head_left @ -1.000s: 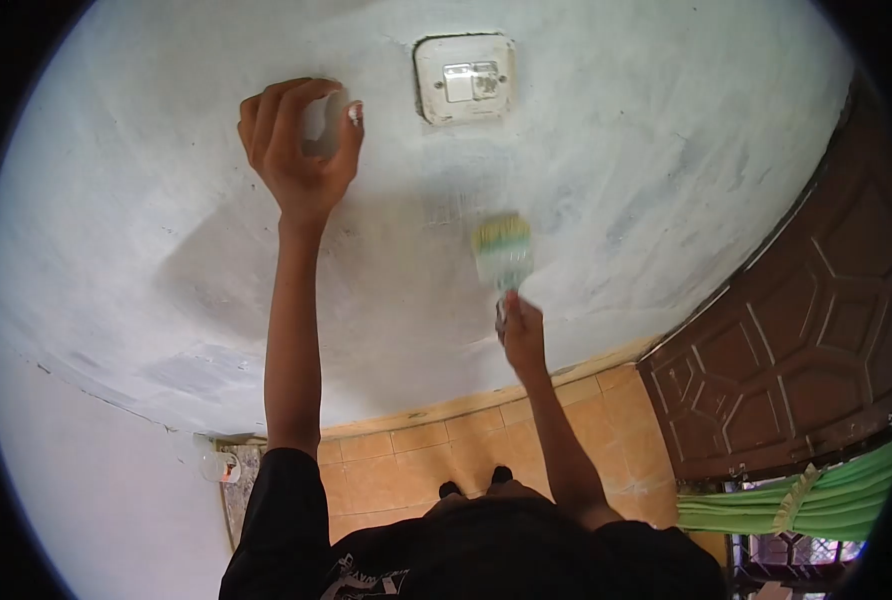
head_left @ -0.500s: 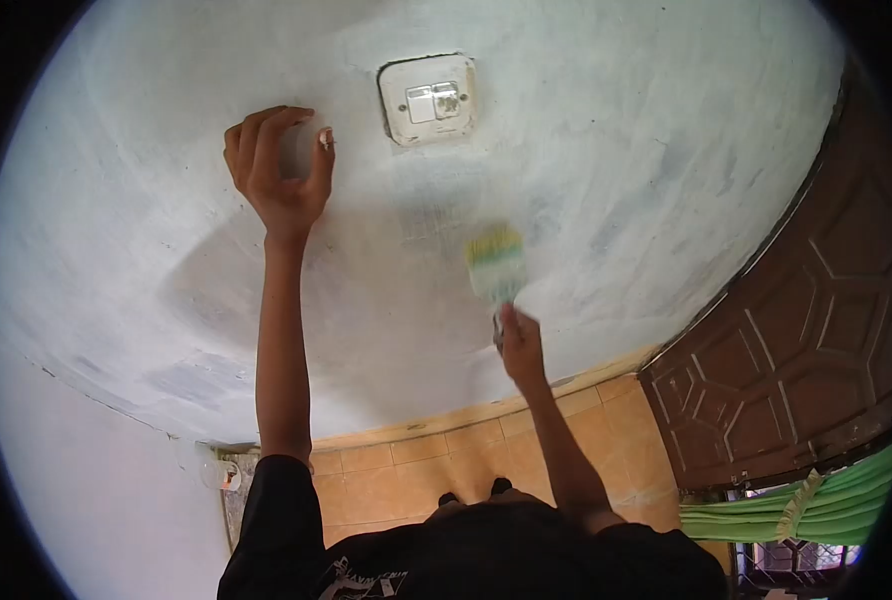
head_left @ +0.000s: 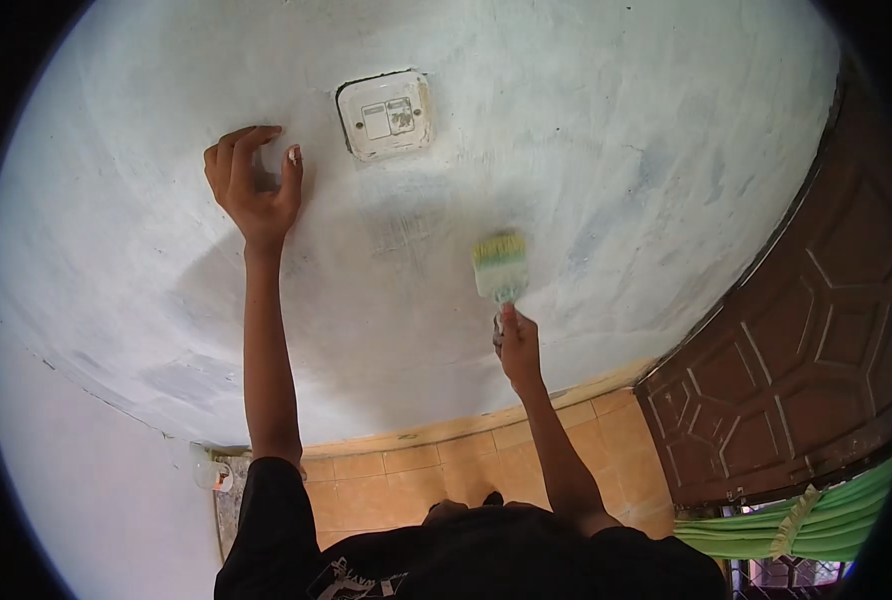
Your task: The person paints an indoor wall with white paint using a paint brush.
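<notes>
My right hand point(head_left: 521, 350) grips the handle of a wide paintbrush point(head_left: 500, 270), with its bristles up and against or very close to the wall. The bristles look yellow at the tip and greenish lower down. My left hand point(head_left: 256, 190) rests at the wall point(head_left: 386, 300) with fingers bent and thumb apart, holding nothing. To its right is a white double light switch point(head_left: 386, 115), smudged and with a dark gap along its left edge. The whitish wall shows uneven grey patches, one of them just below the switch.
A brown panelled door point(head_left: 786, 370) stands at the right, with a green curtain point(head_left: 816, 520) below it in view. Orange floor tiles point(head_left: 386, 485) run along the wall's foot. A clear container point(head_left: 214, 476) sits at the lower left corner.
The view has shifted, so the switch and my left hand appear farther left and slightly lower. Against the wall, the paintbrush in my right hand has moved right.
</notes>
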Tool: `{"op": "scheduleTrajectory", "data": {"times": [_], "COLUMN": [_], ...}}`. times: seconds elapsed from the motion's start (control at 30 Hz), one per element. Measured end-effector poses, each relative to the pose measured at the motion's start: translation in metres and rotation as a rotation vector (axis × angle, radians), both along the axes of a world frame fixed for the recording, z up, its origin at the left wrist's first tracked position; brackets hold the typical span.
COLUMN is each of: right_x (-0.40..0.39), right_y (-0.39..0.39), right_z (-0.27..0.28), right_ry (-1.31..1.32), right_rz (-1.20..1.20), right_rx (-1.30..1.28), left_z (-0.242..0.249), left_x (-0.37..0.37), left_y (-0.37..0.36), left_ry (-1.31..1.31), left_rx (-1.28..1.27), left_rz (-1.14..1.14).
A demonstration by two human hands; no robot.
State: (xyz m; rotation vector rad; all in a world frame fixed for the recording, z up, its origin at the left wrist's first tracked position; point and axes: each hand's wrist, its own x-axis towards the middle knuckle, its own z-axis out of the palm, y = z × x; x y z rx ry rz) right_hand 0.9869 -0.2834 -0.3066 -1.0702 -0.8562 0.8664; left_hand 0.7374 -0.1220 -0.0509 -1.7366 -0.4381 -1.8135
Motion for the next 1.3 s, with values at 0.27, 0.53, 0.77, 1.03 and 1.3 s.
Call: {"op": "scheduleTrajectory", "data": {"times": [0.27, 0.53, 0.77, 1.03, 1.3], "right_x": [0.014, -0.017, -0.023, -0.038, -0.023], "right_y": [0.049, 0.0, 0.042, 0.008, 0.059], "right_z": [0.066, 0.008, 0.089, -0.008, 0.052], "right_ry": [-0.249, -0.045, -0.226, -0.071, -0.123], "right_rz": [-0.024, 0.017, -0.004, -0.032, -0.063], "right_rx": [0.201, 0.042, 0.132, -0.012, 0.163], "left_z": [-0.003, 0.0, -0.002, -0.001, -0.003], "left_x": [0.0, 0.002, -0.001, -0.003, -0.003], "left_y": [0.004, 0.003, 0.001, 0.01, 0.005], "left_ry": [0.002, 0.011, 0.033, 0.016, 0.041], "left_rx": [0.004, 0.0, -0.03, 0.004, -0.027], "left_rz": [0.017, 0.024, 0.046, -0.035, -0.012]}}
